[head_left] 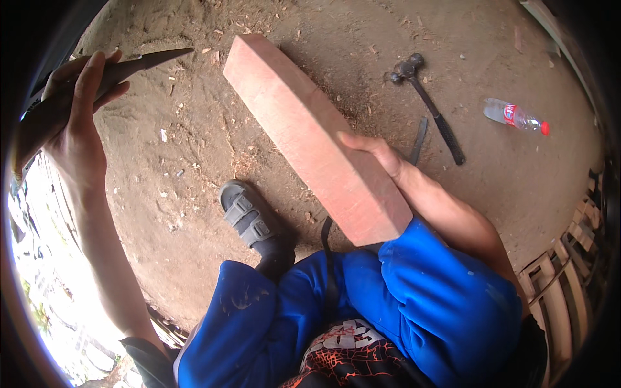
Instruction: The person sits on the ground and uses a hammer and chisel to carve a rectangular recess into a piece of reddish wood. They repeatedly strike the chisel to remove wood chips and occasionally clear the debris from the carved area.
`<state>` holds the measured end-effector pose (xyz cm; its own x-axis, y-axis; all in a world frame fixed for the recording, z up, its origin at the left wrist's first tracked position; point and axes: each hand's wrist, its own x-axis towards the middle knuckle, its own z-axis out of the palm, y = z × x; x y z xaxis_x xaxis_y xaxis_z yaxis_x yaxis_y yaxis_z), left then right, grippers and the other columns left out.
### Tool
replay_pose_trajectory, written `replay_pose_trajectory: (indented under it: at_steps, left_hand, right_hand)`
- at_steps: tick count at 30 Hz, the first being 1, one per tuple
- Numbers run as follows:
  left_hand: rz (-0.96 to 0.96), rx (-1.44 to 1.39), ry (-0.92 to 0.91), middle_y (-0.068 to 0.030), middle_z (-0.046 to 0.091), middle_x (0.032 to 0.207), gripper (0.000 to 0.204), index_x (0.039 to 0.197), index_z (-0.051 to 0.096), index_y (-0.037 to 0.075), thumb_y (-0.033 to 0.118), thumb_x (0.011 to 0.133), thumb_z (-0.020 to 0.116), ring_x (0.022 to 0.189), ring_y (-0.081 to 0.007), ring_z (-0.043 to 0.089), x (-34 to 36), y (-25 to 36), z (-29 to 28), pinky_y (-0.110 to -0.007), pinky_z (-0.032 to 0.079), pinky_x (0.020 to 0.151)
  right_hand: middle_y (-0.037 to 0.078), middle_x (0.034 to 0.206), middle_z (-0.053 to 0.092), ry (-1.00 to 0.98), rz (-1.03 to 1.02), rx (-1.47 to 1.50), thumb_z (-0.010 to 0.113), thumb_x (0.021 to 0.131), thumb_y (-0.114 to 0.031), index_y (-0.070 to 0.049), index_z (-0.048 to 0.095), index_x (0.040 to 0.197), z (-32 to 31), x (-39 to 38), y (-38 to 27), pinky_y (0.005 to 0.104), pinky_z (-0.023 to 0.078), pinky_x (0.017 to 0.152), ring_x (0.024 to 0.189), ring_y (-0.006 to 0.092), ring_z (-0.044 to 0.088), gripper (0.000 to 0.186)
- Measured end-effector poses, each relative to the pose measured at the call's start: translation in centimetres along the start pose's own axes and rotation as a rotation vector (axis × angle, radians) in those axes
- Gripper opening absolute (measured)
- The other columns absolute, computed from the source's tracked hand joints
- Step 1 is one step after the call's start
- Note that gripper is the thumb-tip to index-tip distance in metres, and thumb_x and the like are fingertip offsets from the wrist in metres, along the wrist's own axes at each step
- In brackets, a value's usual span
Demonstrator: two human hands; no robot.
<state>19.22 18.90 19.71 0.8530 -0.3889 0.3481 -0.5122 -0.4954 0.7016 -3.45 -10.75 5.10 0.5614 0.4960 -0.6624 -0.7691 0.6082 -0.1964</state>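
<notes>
A thick, reddish wooden block slants across the middle, its near end resting at my right thigh. My right hand grips its right side, thumb laid over the upper face and the other fingers hidden beneath. At the far left, my left hand is raised and closed around a long dark tapered tool. The tool's narrow point aims right, toward the block's far end but apart from it. Its wide end runs off into the dark rim, so its exact kind cannot be made out.
On the dirt floor, strewn with wood chips, lie a ball-peen hammer, a flat dark metal strip and a clear plastic bottle with a red cap. Wooden slats stand at the lower right. My sandalled foot is left of the block.
</notes>
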Motion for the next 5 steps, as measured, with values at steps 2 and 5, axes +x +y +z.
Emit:
replay_pose_trajectory:
  at_steps: [2,5]
  left_hand:
    - [0.010,-0.004,0.007,-0.0184,0.070,0.099,0.019,0.104,0.068,-0.006,0.009,0.096,0.060,0.091,-0.0272,0.072,0.0,0.2,0.1,-0.033,0.064,0.070]
    - [0.035,-0.013,0.026,-0.0187,0.070,0.099,0.019,0.104,0.068,-0.006,0.009,0.096,0.059,0.091,-0.0273,0.072,0.3,0.4,-0.3,-0.033,0.064,0.070]
  right_hand:
    - [0.018,0.123,0.055,0.094,-0.121,-0.416,0.077,0.077,-0.048,-0.001,0.033,0.145,2.2,-0.2,-0.9,0.0412,0.047,0.098,0.113,0.0281,0.057,0.094]
    - [0.021,0.134,0.047,0.243,-0.191,-1.244,0.080,0.074,-0.050,-0.001,0.026,0.148,5.4,-0.5,-1.8,0.0420,0.041,0.107,0.121,0.0319,0.051,0.104]
